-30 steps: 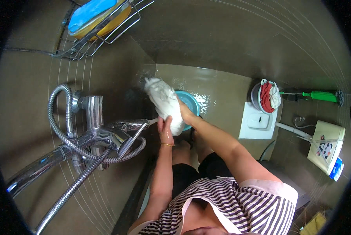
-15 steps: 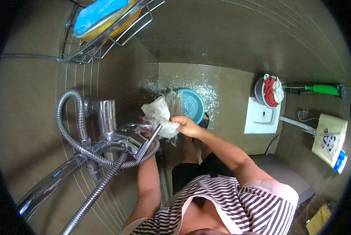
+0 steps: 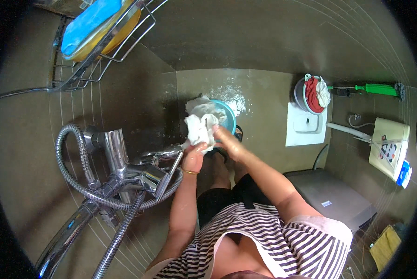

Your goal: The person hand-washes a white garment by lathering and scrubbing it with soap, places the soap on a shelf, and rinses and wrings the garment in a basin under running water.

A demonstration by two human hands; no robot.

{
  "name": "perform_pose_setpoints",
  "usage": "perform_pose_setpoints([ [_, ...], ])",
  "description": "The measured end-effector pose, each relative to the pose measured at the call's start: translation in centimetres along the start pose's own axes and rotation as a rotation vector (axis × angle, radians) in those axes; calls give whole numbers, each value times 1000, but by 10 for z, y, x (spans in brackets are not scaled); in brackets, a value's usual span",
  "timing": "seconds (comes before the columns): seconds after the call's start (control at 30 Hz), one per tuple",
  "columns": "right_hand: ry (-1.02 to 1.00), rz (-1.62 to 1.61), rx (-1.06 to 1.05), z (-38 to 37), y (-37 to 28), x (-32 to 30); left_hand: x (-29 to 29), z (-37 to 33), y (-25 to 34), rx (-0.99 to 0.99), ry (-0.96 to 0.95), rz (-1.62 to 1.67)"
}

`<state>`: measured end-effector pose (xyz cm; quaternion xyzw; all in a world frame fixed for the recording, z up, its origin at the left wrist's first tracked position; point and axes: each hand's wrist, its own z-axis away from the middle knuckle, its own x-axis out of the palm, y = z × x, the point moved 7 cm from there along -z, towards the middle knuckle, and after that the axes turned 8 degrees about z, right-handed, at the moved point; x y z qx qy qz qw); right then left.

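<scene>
A bunched, wet white cloth [image 3: 200,129] is held up between my two hands, over the left side of the light-blue basin [image 3: 230,116] on the floor. My left hand [image 3: 194,158] grips its lower end beside the chrome tap, and a gold bangle circles that wrist. From the right, my right hand [image 3: 228,143] closes on the cloth's near edge; its fingertips are partly hidden by the folds. Part of the cloth hangs in front of the basin and covers its left rim.
A chrome mixer tap [image 3: 145,179] with a coiled hose stands close on the left, below a wire rack [image 3: 85,76]. At the right are a white squat toilet [image 3: 292,132], a bucket with red and white cloths [image 3: 300,98], a cistern [image 3: 380,156] and a grey lidded box [image 3: 327,188].
My hands and the white cloth have moved slightly right. My left hand, earlier mostly behind the tap, now shows clearly. The cloth looks more bunched, and the whole view has shifted a little.
</scene>
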<state>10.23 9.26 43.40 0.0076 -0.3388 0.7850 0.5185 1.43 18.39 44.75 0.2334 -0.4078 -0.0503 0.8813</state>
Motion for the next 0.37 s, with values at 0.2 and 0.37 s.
perform_pose_setpoints([
  [0.2, 46, -47, -70, -3, 10, 1, -15, 1, -6, -34, 92, 153],
  [0.37, 29, -410, -45, 8, 10, -14, -143, 20, -6, 147, 561, 13],
])
